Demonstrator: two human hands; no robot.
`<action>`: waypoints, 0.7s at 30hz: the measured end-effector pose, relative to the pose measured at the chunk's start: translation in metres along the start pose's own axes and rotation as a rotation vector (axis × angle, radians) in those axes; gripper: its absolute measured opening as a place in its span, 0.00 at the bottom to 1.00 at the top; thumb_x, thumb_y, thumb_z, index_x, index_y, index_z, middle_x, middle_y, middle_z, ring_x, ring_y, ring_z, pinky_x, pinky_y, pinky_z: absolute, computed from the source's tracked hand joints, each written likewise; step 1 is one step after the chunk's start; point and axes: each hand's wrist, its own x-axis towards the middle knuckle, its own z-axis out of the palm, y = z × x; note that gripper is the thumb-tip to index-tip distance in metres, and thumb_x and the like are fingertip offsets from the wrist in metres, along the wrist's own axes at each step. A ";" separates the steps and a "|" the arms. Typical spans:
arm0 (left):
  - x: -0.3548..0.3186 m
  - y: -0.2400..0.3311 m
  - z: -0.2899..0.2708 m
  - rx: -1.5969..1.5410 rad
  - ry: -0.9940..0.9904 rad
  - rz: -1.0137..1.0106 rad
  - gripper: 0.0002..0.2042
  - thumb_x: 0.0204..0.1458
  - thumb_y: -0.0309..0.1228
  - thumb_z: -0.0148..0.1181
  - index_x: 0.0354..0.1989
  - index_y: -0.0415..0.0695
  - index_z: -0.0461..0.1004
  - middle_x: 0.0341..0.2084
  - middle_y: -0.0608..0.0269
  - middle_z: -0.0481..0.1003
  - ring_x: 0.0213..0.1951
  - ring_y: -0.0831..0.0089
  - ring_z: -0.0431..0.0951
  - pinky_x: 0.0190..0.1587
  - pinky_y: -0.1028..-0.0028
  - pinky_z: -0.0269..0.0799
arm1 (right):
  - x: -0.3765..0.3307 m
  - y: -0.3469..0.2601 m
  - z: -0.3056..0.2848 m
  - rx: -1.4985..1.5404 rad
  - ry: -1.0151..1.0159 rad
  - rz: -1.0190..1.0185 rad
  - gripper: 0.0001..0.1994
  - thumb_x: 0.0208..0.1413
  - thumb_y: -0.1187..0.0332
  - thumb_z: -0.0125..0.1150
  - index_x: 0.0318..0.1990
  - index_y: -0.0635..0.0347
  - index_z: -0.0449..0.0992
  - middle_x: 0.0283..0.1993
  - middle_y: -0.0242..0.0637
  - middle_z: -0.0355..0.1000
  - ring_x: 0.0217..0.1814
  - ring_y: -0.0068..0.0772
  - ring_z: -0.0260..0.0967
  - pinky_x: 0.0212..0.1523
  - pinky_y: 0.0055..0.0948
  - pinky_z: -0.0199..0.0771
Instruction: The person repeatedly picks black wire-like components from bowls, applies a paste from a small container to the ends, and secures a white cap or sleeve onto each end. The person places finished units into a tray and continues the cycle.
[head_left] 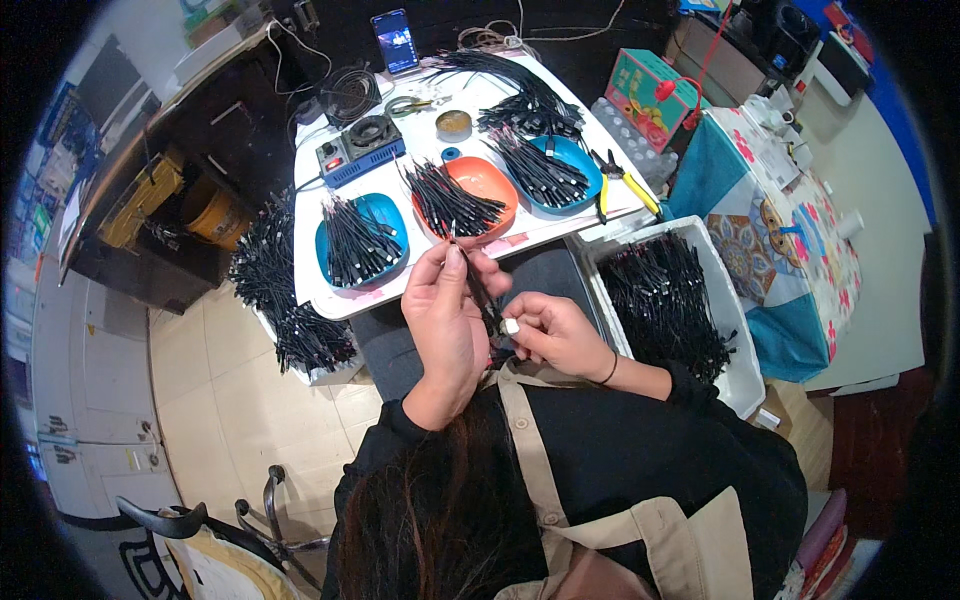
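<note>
Just beyond the front edge of the white table, a thin black cable (481,296) runs between my two hands. Its far tip, with bare wire ends, is pinched in the fingers of my left hand (445,310). My right hand (560,335) grips the cable's near end, where a small white piece shows at the fingertips; whether that is a plug cannot be told. Ahead lie bundles of similar black cables in a left blue tray (398,222), a middle orange tray (487,180) and a right blue tray (585,160).
Behind the trays stand a blue box-shaped heating device (362,150), a round tin (453,124) and a lit phone (396,42). Yellow-handled cutters (640,192) lie at the table's right. A white foam box (738,350) of cables sits right; another cable heap (265,260) is left.
</note>
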 end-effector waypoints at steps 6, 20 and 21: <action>-0.003 -0.001 0.001 0.151 0.038 0.124 0.08 0.60 0.26 0.53 0.41 0.34 0.72 0.26 0.61 0.74 0.20 0.86 0.63 0.22 0.85 0.56 | 0.003 -0.015 -0.002 -0.164 0.032 -0.057 0.08 0.60 0.73 0.53 0.45 0.66 0.70 0.26 0.29 0.69 0.23 0.13 0.64 0.25 0.13 0.64; 0.039 0.013 0.004 0.264 0.002 0.082 0.07 0.59 0.23 0.53 0.41 0.31 0.72 0.26 0.59 0.76 0.21 0.84 0.67 0.23 0.85 0.59 | 0.086 -0.083 -0.014 0.020 0.122 -0.395 0.04 0.57 0.76 0.58 0.38 0.68 0.74 0.29 0.30 0.71 0.30 0.16 0.70 0.31 0.16 0.72; 0.045 0.014 0.003 0.261 -0.007 0.067 0.07 0.59 0.24 0.53 0.41 0.32 0.72 0.25 0.58 0.76 0.21 0.84 0.66 0.23 0.86 0.59 | 0.092 -0.085 -0.017 0.020 0.111 -0.404 0.04 0.57 0.76 0.58 0.37 0.68 0.74 0.29 0.30 0.71 0.30 0.15 0.70 0.31 0.16 0.71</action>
